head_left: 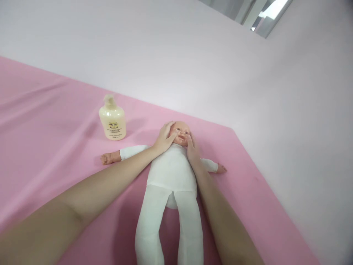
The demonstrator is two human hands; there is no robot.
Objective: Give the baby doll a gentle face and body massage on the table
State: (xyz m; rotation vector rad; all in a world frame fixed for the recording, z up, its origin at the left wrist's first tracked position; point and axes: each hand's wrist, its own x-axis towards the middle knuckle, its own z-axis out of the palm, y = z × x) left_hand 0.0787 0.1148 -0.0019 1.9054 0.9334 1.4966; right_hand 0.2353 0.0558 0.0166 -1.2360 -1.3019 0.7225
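Note:
A baby doll in a white suit lies on its back on the pink cloth, legs toward me and arms spread out. My left hand cups the left side of the doll's head, with the thumb on its cheek. Against the other side of the head rests my right hand, fingers laid flat along the cheek. Both forearms run along the doll's body.
A cream pump bottle stands upright on the cloth to the left of the doll's head. The cloth's far edge meets a pale wall; its right edge runs diagonally past the doll's arm.

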